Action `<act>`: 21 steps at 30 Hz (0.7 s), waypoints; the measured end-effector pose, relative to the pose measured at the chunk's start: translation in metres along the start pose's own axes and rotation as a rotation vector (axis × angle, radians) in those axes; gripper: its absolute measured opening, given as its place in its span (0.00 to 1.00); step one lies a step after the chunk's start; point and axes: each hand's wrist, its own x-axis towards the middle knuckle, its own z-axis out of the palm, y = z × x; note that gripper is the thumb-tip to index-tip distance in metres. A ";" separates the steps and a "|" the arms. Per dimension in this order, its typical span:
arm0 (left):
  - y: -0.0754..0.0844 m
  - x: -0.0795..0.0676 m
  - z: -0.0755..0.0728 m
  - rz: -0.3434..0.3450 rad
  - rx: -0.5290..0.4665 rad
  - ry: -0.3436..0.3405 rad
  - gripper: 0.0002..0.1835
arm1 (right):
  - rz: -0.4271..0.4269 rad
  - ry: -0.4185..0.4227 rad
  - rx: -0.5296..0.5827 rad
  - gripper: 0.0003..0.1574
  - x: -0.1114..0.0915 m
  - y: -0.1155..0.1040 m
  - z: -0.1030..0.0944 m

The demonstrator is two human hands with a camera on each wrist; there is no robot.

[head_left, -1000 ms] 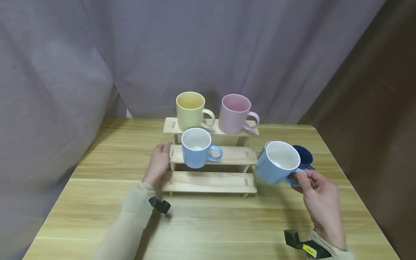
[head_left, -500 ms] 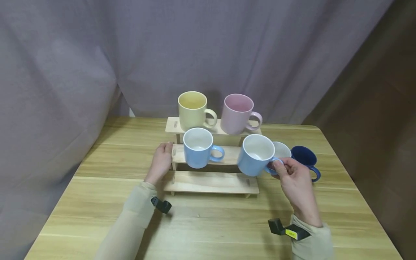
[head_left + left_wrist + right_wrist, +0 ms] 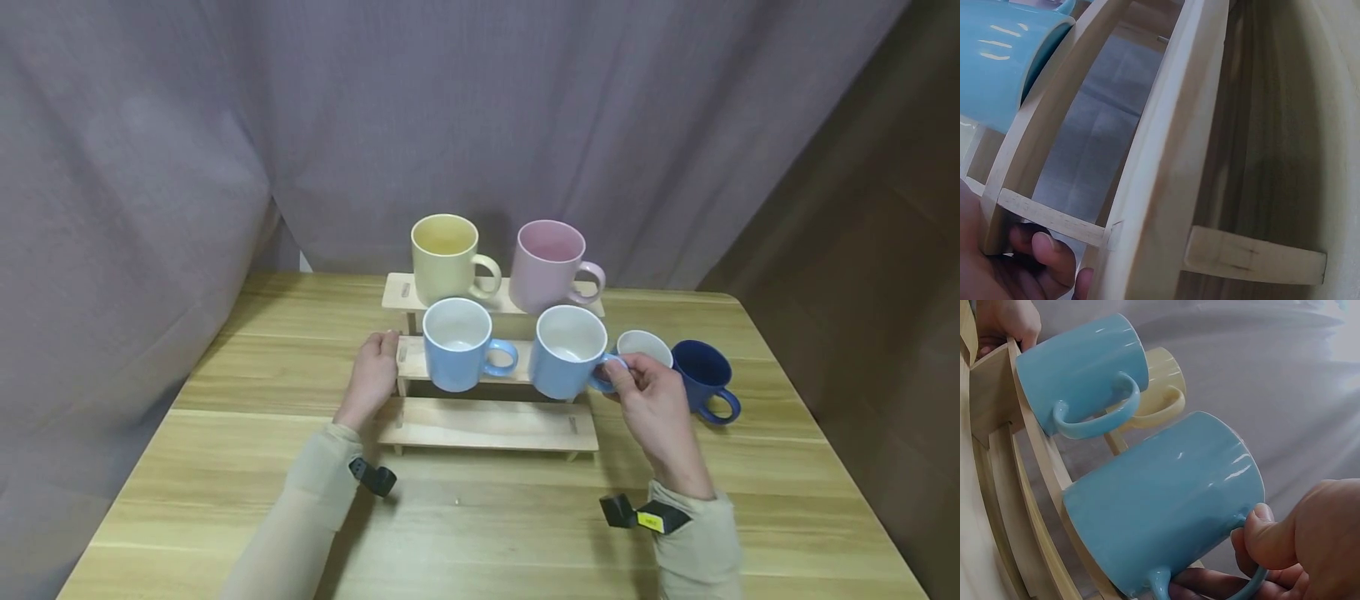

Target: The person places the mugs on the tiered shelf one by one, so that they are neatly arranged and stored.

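Both arms are stretched forward; the left hand is curled, and with the right hand a pinch is made.

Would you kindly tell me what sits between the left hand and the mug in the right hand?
Another light-blue mug, standing on the middle wooden shelf; the head view shows it.
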 end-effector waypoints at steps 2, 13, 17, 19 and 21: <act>0.000 0.000 0.001 0.001 0.010 0.008 0.23 | -0.004 -0.005 0.000 0.18 0.002 0.001 0.002; 0.000 0.000 0.003 0.010 0.026 0.017 0.24 | 0.008 -0.022 0.033 0.19 0.009 0.000 0.012; 0.000 0.001 0.003 0.010 0.031 0.016 0.23 | 0.008 -0.023 0.011 0.19 0.011 0.001 0.013; 0.000 0.001 0.003 0.013 0.036 0.023 0.23 | 0.004 -0.033 0.005 0.19 0.012 0.001 0.013; 0.000 0.001 0.002 0.015 0.043 0.032 0.24 | -0.003 -0.040 0.004 0.20 0.013 0.002 0.013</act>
